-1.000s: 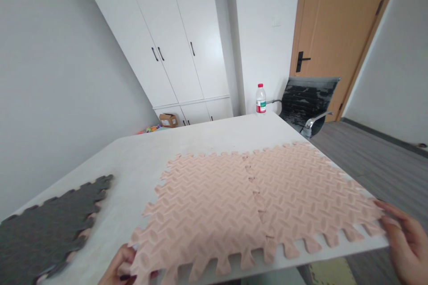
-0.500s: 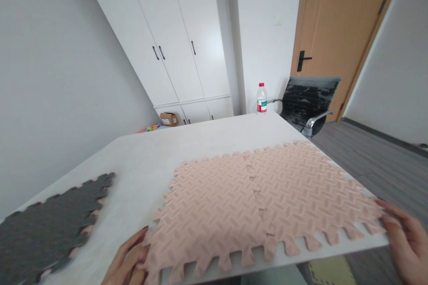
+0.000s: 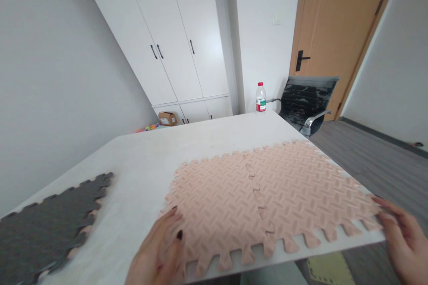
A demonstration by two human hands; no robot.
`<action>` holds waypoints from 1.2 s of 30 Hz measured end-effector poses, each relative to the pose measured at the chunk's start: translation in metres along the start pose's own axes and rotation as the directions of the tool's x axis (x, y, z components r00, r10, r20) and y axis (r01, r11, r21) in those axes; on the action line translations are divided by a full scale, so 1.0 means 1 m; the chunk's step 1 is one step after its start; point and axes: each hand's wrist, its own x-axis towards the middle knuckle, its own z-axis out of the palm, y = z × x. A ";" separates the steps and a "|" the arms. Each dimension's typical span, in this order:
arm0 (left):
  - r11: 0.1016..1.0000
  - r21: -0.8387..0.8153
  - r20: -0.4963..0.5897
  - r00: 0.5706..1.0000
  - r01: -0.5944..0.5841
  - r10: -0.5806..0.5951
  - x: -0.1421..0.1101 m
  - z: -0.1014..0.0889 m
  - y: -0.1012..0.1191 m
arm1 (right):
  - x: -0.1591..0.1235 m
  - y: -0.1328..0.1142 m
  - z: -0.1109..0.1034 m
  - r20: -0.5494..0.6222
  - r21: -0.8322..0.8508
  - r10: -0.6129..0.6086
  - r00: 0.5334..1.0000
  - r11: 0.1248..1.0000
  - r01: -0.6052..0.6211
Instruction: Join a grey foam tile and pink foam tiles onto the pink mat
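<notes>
Interlocking seam (image 3: 256, 191): there it ran, tab into notch, fine dark lines showing along it!
Left pink foam tile (image 3: 217, 205): flat on the white table (image 3: 150, 156), immediately left of the seam.
Left hand (image 3: 155, 249): over that tile's near outer corner, left of the seam, fingers loosely spread on top, nothing visibly pinched.
Right pink foam tile (image 3: 301, 187): lying right of the seam.
Right hand (image 3: 403, 236): well right of the seam, fingers curled at the near outer corner; pinching or merely touching, couldn't tell.
Best handling: level pressure towards the seam seemed wise; lifting either corner could have loosened tabs.
Grey-backed foam tile (image 3: 56, 218): well left of the seam, untouched.
</notes>
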 end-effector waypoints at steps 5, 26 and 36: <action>0.955 -0.084 0.248 0.922 -0.284 0.296 0.033 0.040 0.104 | -0.001 -0.002 -0.001 0.015 0.014 0.011 1.000 1.000 -0.011; 0.986 -0.161 0.452 0.885 -0.047 0.116 0.038 0.072 0.155 | 0.052 -0.025 -0.025 0.167 -0.174 -0.210 0.964 0.956 0.238; 0.980 -0.113 0.274 0.943 -0.162 0.188 0.029 0.083 0.150 | 0.038 -0.239 0.111 0.728 0.274 -0.649 0.219 0.569 0.775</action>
